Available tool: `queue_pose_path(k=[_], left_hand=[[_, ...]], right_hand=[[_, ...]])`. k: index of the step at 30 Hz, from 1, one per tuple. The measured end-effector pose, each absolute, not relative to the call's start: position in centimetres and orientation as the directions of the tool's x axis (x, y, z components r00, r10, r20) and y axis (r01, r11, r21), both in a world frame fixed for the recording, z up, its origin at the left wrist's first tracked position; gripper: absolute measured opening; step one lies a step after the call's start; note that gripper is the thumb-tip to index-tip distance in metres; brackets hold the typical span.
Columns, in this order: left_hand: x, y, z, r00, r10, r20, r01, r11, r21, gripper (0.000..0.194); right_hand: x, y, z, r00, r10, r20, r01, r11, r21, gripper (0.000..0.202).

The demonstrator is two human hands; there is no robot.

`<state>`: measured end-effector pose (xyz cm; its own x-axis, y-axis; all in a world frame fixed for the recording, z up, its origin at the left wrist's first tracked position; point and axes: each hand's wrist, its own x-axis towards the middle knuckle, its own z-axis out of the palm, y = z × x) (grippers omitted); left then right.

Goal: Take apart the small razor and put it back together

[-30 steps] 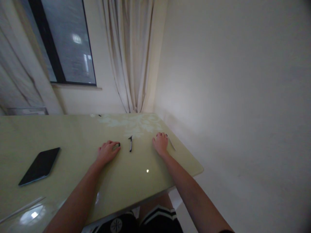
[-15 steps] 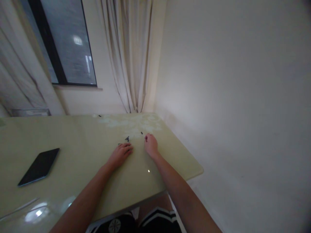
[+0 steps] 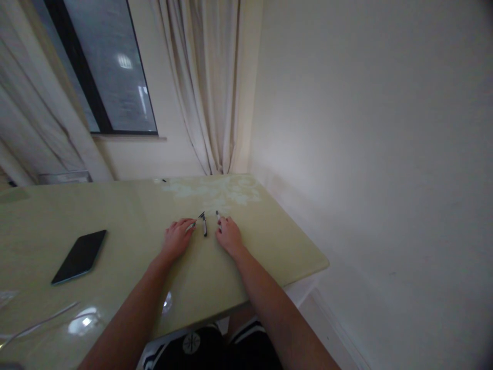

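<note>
On the table, my left hand [image 3: 177,240] has its fingers closed on a small slim piece [image 3: 191,225], pale with a dark end; its kind is too small to make out. A pen-like marker [image 3: 205,227], pale with dark ends, lies between my hands, beside the left fingertips. At its far end are small dark pieces [image 3: 202,215] that I cannot make out. My right hand [image 3: 230,236] is closed on a pale, slim pen [image 3: 218,216], whose dark end points away from me. Its near part is hidden by the fingers.
A dark tablet [image 3: 80,258] lies on the glossy yellow-green table [image 3: 131,216] at the left. A pale cable [image 3: 42,322] runs along the near left. One small dark piece [image 3: 164,180] is at the far edge. A wall [image 3: 346,154] borders the table's right side.
My hands have drawn apart from the pieces, the left one moving left, uncovering the marker between them. The pen in my right hand now shows. The view has shifted slightly.
</note>
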<state>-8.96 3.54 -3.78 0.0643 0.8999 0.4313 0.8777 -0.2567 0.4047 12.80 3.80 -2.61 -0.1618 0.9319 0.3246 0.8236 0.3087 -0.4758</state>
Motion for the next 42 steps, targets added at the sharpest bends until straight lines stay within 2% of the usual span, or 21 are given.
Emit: queue_pose_path(k=[2,4,8,13,18,21,24,28,33,36,39,42], left_hand=[[-9.6,3.6,-4.1,0.051,0.928,0.370,0.907,-0.198,0.372,0.038],[-9.9,3.8,-4.4,0.099,0.932,0.349,0.904,-0.230,0.360,0.036],[-10.0,4.5,-4.8,0.152,0.904,0.400,0.868,-0.316,0.383,0.034],[-10.3,4.6,-4.8,0.083,0.917,0.390,0.848,-0.270,0.455,0.034],[-10.4,4.4,-4.7,0.079,0.917,0.390,0.854,-0.264,0.449,0.033],[-10.0,4.0,-4.1,0.078,0.896,0.438,0.874,-0.273,0.403,0.032],[-8.5,3.1,-3.2,0.102,0.853,0.512,0.910,-0.288,0.299,0.032],[-5.1,1.9,-2.5,0.089,0.890,0.447,0.951,-0.209,0.228,0.042],[-3.7,1.4,-2.5,0.037,0.926,0.376,0.973,-0.120,0.200,0.028],[-4.6,1.4,-2.1,-0.032,0.895,0.445,0.958,-0.100,0.269,0.032],[-5.0,1.2,-1.7,0.024,0.828,0.560,0.887,-0.276,0.370,0.032],[-4.3,0.9,-1.6,0.189,0.783,0.593,0.769,-0.494,0.406,0.030]], right_hand=[[12.6,3.7,-2.6,-0.175,0.929,0.327,0.816,0.323,-0.480,0.030],[12.4,3.8,-2.6,-0.186,0.926,0.329,0.811,0.333,-0.481,0.030],[12.2,3.9,-2.6,-0.262,0.909,0.324,0.799,0.393,-0.456,0.024],[12.1,3.8,-2.8,-0.378,0.859,0.347,0.767,0.500,-0.403,0.026],[12.0,3.8,-3.0,-0.433,0.822,0.371,0.750,0.557,-0.358,0.028],[12.0,3.8,-3.1,-0.440,0.818,0.370,0.745,0.563,-0.358,0.028],[11.9,3.8,-3.2,-0.427,0.819,0.383,0.744,0.559,-0.366,0.027],[11.9,3.7,-3.1,-0.405,0.822,0.401,0.744,0.551,-0.377,0.027],[12.1,3.7,-2.5,-0.329,0.822,0.465,0.682,0.547,-0.485,0.029],[12.1,4.0,-2.4,-0.222,0.826,0.518,0.613,0.532,-0.584,0.024],[12.0,4.5,-2.6,-0.096,0.850,0.518,0.473,0.497,-0.727,0.031],[11.8,5.0,-2.6,-0.007,0.897,0.442,0.166,0.437,-0.884,0.042]])
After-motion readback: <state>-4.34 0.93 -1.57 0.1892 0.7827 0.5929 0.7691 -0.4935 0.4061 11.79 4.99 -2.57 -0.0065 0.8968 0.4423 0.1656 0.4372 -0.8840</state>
